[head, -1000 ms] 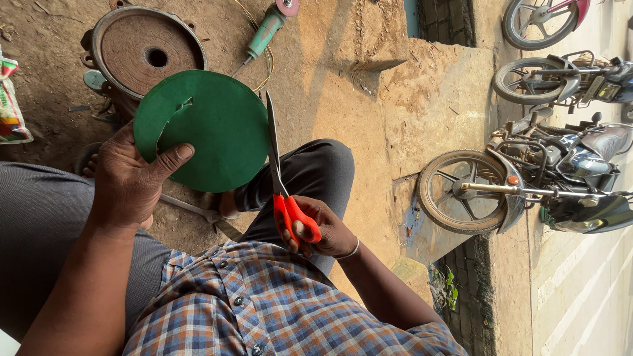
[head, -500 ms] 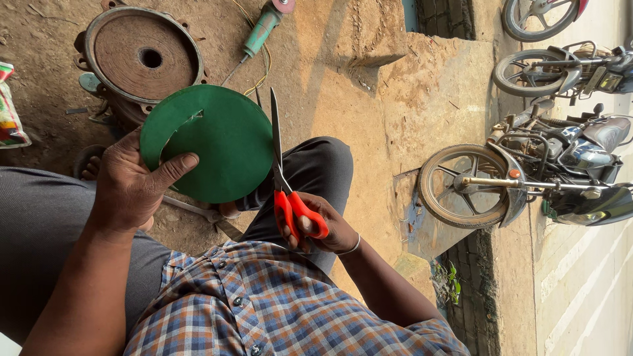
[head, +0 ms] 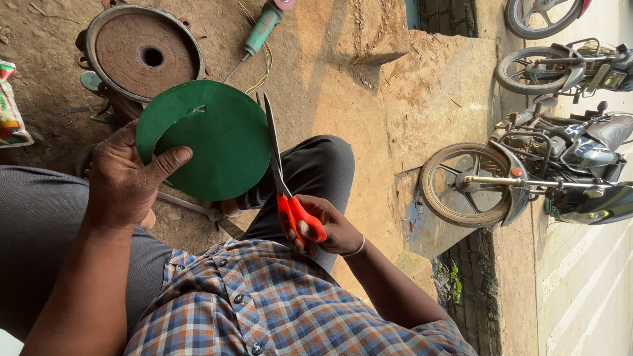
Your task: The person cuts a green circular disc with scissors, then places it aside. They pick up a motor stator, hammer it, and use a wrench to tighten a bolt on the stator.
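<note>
My left hand (head: 125, 181) grips a round green sheet disc (head: 217, 142) by its lower left edge, thumb lying across the face. A thin curl of cut green strip follows the disc's upper left rim. My right hand (head: 326, 227) holds scissors with orange handles (head: 290, 204); the blades run up along the disc's right edge. My knees in dark trousers are below the disc.
A rusty round metal casing (head: 145, 53) lies on the dirt ground behind the disc. A green-bodied power tool (head: 264, 26) with a cable lies past it. Motorcycles (head: 547, 171) stand at the right by a concrete step. A colourful bag (head: 13, 105) is at the left edge.
The disc has turned a little in my left hand and the loose cut strip along its upper left rim has shifted. The scissors stay at the disc's right edge.
</note>
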